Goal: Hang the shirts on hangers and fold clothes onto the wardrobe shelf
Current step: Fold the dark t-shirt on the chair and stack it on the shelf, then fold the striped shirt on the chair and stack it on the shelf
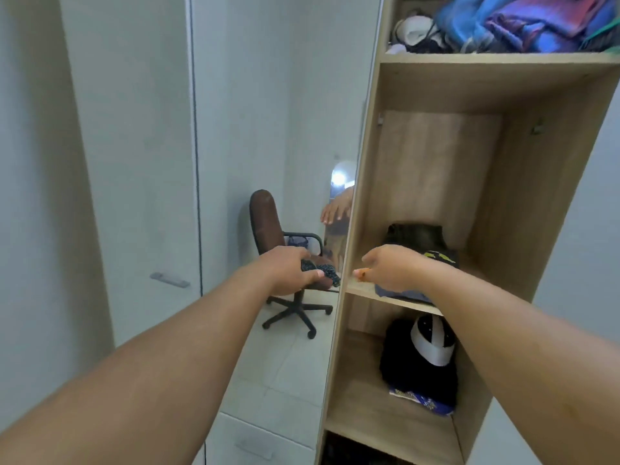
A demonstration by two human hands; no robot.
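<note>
We hold a small dark speckled cloth [318,271] bunched in our left hand [288,271], fingers curled tight round it, just outside the wardrobe's left side panel [355,229] and level with the middle shelf [360,287]. Our right hand [391,268] reaches in over that shelf's front edge with its fingers bent downward above a blue folded garment [402,294]; we cannot tell whether they grip it or merely rest there. The cloth looks light and limp, likely to sag and unfold once released, so we judge it best taken by two corners or supported flat from beneath. Behind on the shelf sits a dark folded pile [416,238], leaving open room mainly at the front left. The upright panel edge stands between our hands, and the left must pass round it to enter the compartment, which has ample height above.
</note>
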